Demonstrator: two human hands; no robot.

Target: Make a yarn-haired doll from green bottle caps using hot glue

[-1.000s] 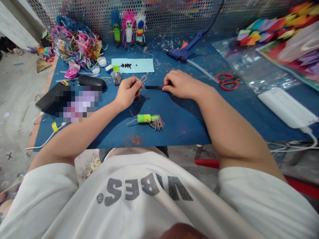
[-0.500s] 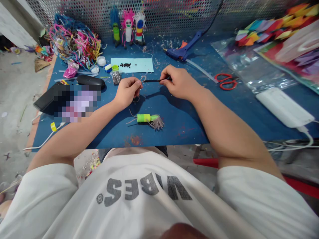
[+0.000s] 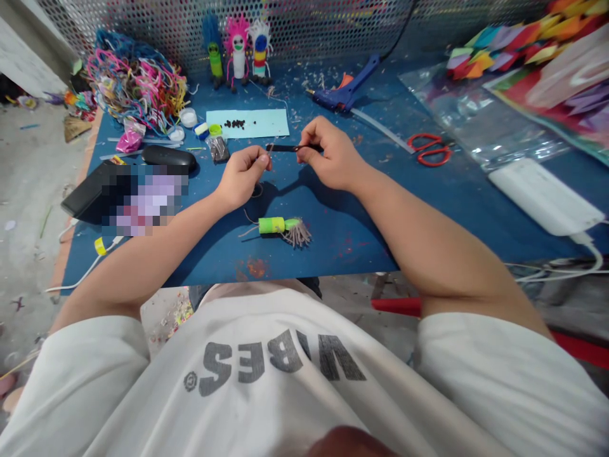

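Taking the gap between your hands as the clock's centre, your left hand (image 3: 242, 172) is pinching a grey strand (image 3: 257, 190), and your right hand (image 3: 324, 152) is gripping a slim black tool (image 3: 284, 148), its far end reaching your left fingertips. The green-and-yellow roll (image 3: 273, 225) with a grey yarn fringe is lying at six o'clock on the scuffed blue tabletop (image 3: 333, 254). A yarn heap (image 3: 137, 89) is sprawling at ten, dolls (image 3: 239, 60) are standing at eleven, red-handled scissors (image 3: 431, 150) are resting at three. A perforated metal panel (image 3: 304, 38) is rising at twelve; littered grey floor (image 3: 28, 209) is showing around nine.
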